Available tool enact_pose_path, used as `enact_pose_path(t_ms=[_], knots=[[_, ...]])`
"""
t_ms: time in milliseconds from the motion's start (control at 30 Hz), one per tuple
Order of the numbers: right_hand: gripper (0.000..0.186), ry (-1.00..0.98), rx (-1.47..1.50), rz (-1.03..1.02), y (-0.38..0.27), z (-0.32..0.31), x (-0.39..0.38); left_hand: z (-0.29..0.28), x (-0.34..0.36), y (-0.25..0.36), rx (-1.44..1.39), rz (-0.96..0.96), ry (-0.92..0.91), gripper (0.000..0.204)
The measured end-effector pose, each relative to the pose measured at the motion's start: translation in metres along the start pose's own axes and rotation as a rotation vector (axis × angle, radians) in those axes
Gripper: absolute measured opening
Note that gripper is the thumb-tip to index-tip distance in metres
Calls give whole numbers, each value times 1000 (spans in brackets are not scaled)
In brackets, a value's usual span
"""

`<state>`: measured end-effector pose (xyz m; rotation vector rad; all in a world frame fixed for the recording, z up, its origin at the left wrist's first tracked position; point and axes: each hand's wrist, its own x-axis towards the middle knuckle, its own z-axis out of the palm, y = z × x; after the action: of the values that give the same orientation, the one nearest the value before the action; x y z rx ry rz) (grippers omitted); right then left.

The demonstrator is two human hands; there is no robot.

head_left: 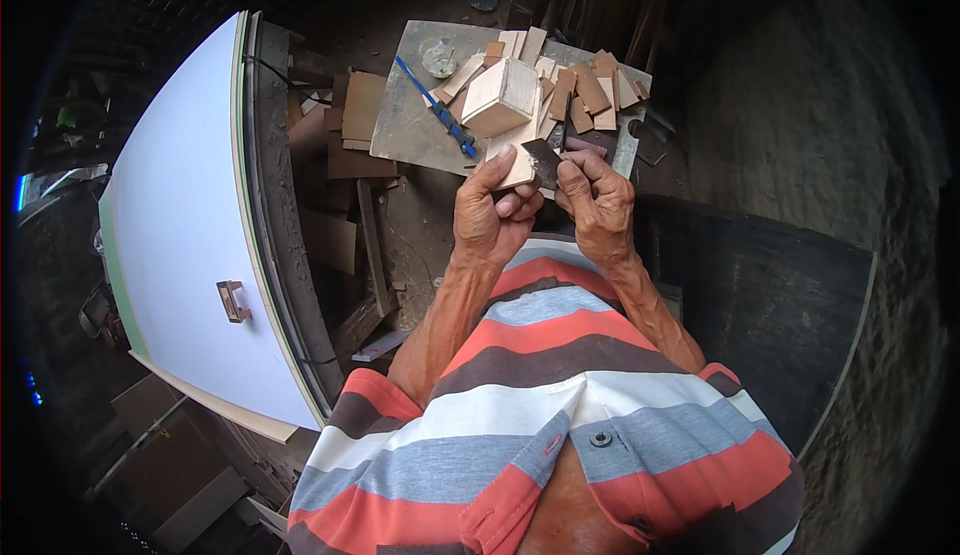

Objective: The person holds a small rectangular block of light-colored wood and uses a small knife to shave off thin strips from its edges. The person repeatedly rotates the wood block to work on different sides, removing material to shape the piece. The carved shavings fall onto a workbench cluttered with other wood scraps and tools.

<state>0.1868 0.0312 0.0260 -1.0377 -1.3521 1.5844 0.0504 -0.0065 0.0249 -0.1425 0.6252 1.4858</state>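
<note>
My left hand [490, 217] is closed around a small pale piece of wood [517, 172], thumb on top and fingers curled beneath. Against the right side of that piece lies a flat dark sheet [543, 163], which looks like sandpaper. My right hand [597, 200] pinches the sheet between thumb and fingers. Just beyond both hands a pale wooden box-shaped block [503, 98] stands on a grey work board [395, 125]. A long blue tool [436, 108] lies to the left of the block; its exact kind is unclear.
Several thin wood offcuts [590, 90] are heaped right of the block. A whitish lump [438, 59] sits at the board's far left. At my left stands a large white panel [190, 215] with a small bracket-like piece [233, 301] on it. A black board [755, 295] is at my right.
</note>
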Motion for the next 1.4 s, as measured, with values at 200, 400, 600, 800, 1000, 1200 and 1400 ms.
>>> enact_pose_path(t_ms=[200, 400, 600, 800, 1000, 1200, 1400], knots=[[16, -70, 42, 58, -1, -4, -2, 6, -4, 1, 33, -3, 46, 17], [17, -110, -10, 21, -3, -9, -5, 20, -8, 8, 146, -23, 99, 14], [18, -93, -92, -46, -2, -11, -8, 24, 0, 25, 333, -147, 108, 13], [16, -7, -114, -93, 0, -6, -12, 25, -4, 9, 177, -130, 86, 9], [15, -24, -142, -141, -2, -10, -4, 38, 2, 22, 346, -101, 87, 7], [15, 10, -124, -126, -1, -5, -9, 32, 8, 29, 329, -196, 14, 8], [14, 60, -130, -153, -6, -4, -8, 28, 7, 10, 98, -162, -19, 7]])
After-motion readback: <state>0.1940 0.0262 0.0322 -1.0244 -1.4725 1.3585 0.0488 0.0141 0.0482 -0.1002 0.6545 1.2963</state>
